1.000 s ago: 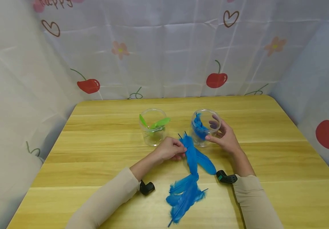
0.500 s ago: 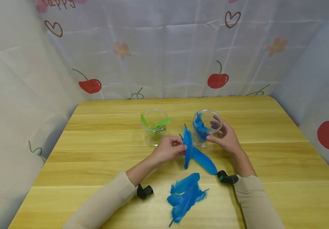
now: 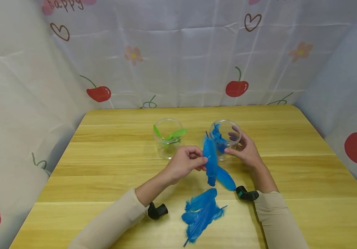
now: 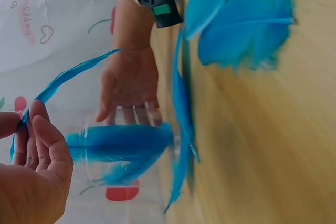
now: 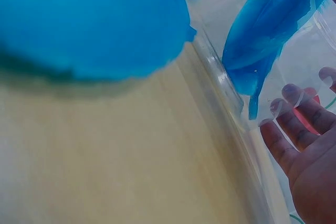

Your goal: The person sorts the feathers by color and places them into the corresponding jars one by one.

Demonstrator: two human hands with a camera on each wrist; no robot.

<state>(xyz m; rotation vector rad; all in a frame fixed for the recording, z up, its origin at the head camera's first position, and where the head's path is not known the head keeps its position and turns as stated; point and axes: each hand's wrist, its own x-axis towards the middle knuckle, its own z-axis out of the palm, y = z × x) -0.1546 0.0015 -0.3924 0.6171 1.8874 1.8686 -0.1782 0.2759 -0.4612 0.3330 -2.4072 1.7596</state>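
Two jars (image 3: 225,138): right hand (image 3: 243,150) cups one, left hand (image 3: 184,162) pinches one blue feather (image 3: 210,157).

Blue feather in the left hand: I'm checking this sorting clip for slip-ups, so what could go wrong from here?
The left hand only pinches the blue feather at its edge, so it may slip or bend at the rim. The clear jar is light; though the right hand holds it, a push could tip it. The green-feather jar stands close, inviting a mix-up.
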